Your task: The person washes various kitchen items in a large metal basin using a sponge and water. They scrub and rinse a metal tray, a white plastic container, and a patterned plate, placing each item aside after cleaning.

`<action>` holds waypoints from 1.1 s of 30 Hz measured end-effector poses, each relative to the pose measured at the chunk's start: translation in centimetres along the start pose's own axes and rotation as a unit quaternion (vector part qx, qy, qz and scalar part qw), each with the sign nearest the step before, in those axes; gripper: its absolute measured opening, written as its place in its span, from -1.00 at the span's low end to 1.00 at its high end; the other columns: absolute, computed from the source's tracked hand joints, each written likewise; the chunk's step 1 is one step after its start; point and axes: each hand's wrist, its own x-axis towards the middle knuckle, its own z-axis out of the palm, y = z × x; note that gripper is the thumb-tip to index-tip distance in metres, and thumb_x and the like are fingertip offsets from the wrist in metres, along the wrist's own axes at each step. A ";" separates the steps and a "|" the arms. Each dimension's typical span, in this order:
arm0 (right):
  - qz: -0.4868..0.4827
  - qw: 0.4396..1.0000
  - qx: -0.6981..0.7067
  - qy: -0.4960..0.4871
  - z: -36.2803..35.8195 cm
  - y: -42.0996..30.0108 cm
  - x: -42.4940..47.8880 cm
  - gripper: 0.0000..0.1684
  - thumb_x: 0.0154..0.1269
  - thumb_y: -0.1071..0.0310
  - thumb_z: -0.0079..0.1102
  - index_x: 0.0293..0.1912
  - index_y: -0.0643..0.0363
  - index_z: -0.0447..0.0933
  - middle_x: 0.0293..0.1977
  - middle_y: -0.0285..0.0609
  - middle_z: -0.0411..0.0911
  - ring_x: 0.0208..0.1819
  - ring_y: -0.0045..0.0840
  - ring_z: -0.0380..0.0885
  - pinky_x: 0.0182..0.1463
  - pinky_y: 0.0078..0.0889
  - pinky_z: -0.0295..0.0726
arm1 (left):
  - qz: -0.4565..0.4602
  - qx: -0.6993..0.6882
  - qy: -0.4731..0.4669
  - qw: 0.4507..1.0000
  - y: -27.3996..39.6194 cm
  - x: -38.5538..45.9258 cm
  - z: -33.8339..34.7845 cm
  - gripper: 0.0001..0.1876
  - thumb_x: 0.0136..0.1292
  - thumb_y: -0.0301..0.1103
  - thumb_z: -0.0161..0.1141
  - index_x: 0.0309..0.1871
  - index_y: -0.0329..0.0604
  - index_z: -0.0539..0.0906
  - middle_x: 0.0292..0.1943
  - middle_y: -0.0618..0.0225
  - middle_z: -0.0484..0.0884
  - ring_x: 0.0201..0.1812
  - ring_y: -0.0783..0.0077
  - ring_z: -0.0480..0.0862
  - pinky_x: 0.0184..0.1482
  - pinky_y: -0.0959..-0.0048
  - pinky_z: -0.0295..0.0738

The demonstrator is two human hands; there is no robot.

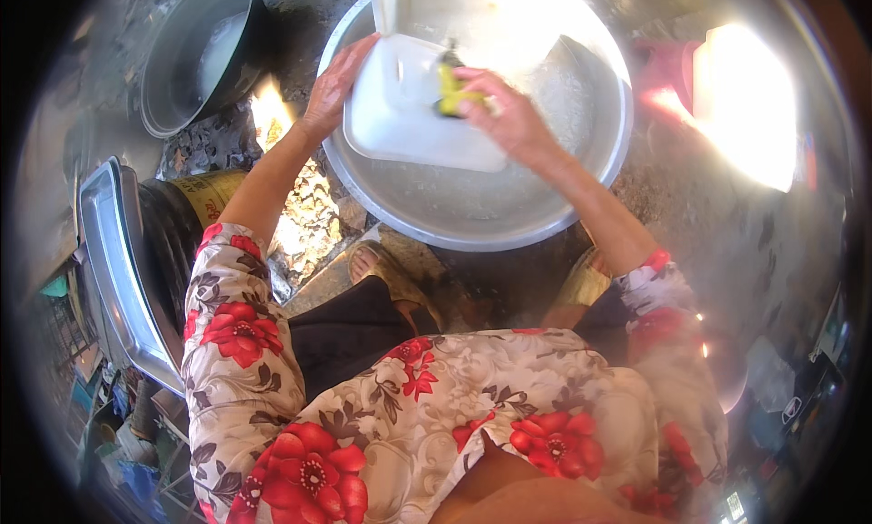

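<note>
My left hand grips the left rim of a white plastic container, tilted inside a wide round metal basin. A yellow-and-dark scrubbing pad, blurred, is pinched in the fingers of my right hand over the container's inner face. Behind it, another pale panel, perhaps the container's other part, rises toward the basin's far edge. Strong glare hides much of that far side. Water seems to lie in the basin's bottom.
A dark round tub with whitish liquid stands at the far left. Nearer on that side, a metal tray leans by a black ribbed bucket. A pink plastic item lies in glare at right. My sandalled feet flank the basin's near side.
</note>
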 end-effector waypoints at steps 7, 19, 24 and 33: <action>-0.110 0.988 0.008 0.104 4.4 4.7 8.5 -0.62 0.37 0.15 -0.06 0.08 0.12 0.38 0.18 -0.10 0.34 0.25 -0.24 0.26 0.31 -0.22 0.22 | 0.106 0.029 -0.015 0.994 0.7 0.8 1.5 -0.37 0.14 -0.52 0.08 0.33 0.08 0.26 0.21 0.13 0.40 0.19 0.05 0.43 0.22 0.25 0.37; 0.026 0.965 -0.247 -0.084 -7.0 1.7 0.7 -0.35 0.28 -0.11 0.01 0.24 0.04 0.30 0.16 -0.05 0.37 0.13 -0.23 0.40 0.18 -0.20 0.38 | -0.054 -0.312 0.053 0.947 1.8 2.6 -6.6 0.02 -0.10 0.63 -0.16 0.13 -0.13 0.52 0.03 0.23 0.53 0.00 0.38 0.55 0.06 0.46 0.45; -0.107 0.951 -0.291 -0.019 -7.5 -8.0 -0.3 -0.18 0.19 -0.18 0.09 0.33 -0.02 0.16 0.23 -0.07 0.30 0.17 -0.20 0.37 0.21 -0.20 0.37 | 0.068 -0.101 0.170 0.978 1.6 6.7 -10.6 -0.54 0.20 0.03 0.09 0.10 0.04 0.54 -0.08 0.34 0.64 -0.09 0.44 0.62 -0.04 0.50 0.46; 0.149 0.897 -0.413 0.041 -16.8 -10.9 -1.7 -0.52 0.36 0.11 -0.10 0.13 0.21 0.33 -0.16 0.05 0.50 -0.22 -0.49 0.53 -0.28 -0.30 0.63 | -0.004 0.000 0.177 0.984 10.8 14.5 -8.5 -0.56 0.21 0.05 0.12 0.07 0.04 0.59 -0.06 0.22 0.65 -0.01 0.24 0.62 0.05 0.26 0.48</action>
